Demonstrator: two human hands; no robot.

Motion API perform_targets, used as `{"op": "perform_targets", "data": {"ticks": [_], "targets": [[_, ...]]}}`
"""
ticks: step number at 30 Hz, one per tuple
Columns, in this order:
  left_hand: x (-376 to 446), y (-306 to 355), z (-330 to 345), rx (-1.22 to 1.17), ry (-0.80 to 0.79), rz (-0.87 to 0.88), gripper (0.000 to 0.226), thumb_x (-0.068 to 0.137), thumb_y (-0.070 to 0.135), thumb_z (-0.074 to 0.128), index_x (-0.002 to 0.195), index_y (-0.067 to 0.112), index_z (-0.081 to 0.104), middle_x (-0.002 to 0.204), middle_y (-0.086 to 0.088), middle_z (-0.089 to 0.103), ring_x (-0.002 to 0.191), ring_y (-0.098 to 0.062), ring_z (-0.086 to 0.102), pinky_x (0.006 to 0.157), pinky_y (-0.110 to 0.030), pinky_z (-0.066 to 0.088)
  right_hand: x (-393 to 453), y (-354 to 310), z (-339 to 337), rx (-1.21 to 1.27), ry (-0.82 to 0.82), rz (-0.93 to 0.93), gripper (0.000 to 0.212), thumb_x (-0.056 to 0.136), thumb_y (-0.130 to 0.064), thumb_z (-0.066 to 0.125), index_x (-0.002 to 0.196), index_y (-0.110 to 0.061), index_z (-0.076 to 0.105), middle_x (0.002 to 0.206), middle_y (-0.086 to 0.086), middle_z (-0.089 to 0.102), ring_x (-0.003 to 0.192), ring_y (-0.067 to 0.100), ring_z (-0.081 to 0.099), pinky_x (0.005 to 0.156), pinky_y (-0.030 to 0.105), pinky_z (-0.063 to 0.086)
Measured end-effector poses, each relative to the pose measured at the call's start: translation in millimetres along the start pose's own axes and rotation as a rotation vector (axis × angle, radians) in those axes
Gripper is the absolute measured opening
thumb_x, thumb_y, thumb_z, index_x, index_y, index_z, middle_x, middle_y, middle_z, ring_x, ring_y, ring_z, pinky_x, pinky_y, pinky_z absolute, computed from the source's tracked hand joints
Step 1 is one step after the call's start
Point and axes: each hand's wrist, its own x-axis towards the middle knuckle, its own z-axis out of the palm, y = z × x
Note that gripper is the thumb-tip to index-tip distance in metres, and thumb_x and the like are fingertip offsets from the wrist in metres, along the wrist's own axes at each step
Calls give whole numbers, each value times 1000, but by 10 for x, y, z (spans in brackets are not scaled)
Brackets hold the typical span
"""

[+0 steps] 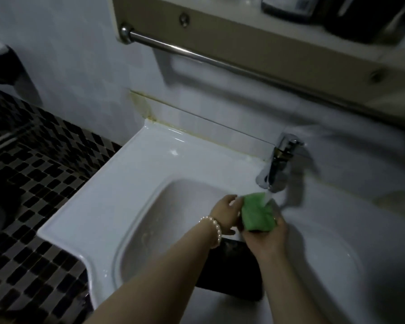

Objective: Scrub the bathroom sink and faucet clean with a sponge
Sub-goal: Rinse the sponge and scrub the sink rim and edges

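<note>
Under running faucet (277, 164) | sponge (257, 212) upright, long axis vertical; both hands' grip on it

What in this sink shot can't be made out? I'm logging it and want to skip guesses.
All in the head view:
- Sink drain: hidden behind the forearms and a dark object, itself too dim to identify.
- Right hand fingers: behind the green sponge.
- Faucet handle: motion-blurred.
- Items on the shelf: cut off by the top edge, blurred.
- Sink's right side: dim and blurred.
</note>
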Motion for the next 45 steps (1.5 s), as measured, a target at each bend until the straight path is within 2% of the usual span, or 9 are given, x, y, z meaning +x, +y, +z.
{"op": "perform_targets", "data": {"ticks": [8,11,17,21,24,28,34,40,45], "targets": [[60,40,409,-640,-10,-10,27,93,27,50,112,11,59,113,-16,62,102,-28,60,89,-40,50,-4,-24,-1,-205,22,-59,46,75,-40,62,112,-11,63,105,12,66,94,27,62,83,38,47],[55,34,492,-528,30,143,15,92,18,55,107,20,57,107,-16,63,101,-31,61,95,-45,49,29,-13,11,-204,122,-90,19,94,-21,52,100,-10,65,98,14,66,82,27,65,73,36,51],[126,-62,549,-215,251,217,17,90,2,50,80,16,53,83,-6,57,79,-17,51,76,-28,43,113,-26,196,-459,329,-347,22,80,-5,67,62,-14,59,53,-6,63,51,5,62,47,12,46],[159,2,539,-27,318,129,38,94,41,47,65,17,45,67,4,51,61,-9,46,54,-19,34,106,-85,172,-459,384,-380,21,90,-9,57,70,-16,58,70,1,62,65,17,61,63,25,53],[161,63,533,156,378,144,49,92,51,44,61,14,46,64,0,54,63,-17,45,58,-24,31,108,-118,191,-198,394,-263,21,96,-17,49,90,-3,63,97,14,64,91,33,60,90,45,48],[79,102,318,19,383,145,52,94,46,45,55,12,46,57,-2,51,57,-17,48,50,-25,32,40,64,290,-304,346,-134,30,94,-37,52,86,-10,61,87,5,65,70,20,62,66,33,51],[-8,59,-698,494,429,232,37,99,27,37,71,8,52,99,-23,64,95,-37,57,74,-33,38,-12,559,771,-445,35,275,21,95,-9,42,98,-10,62,73,14,70,73,28,61,60,39,50],[-352,4,-1875,860,548,321,26,89,14,51,111,13,65,111,-15,63,105,-31,56,89,-35,44,298,1483,1268,-1379,-348,-606,46,91,7,46,134,-6,49,143,10,45,135,25,39,113,30,27],[-798,-196,-2713,863,728,236,22,85,7,55,101,12,70,107,-9,67,101,-24,60,90,-31,47,254,2093,1168,-2187,-573,-988,54,94,-30,46,145,-25,32,156,-6,23,144,23,14,116,46,10]]}}
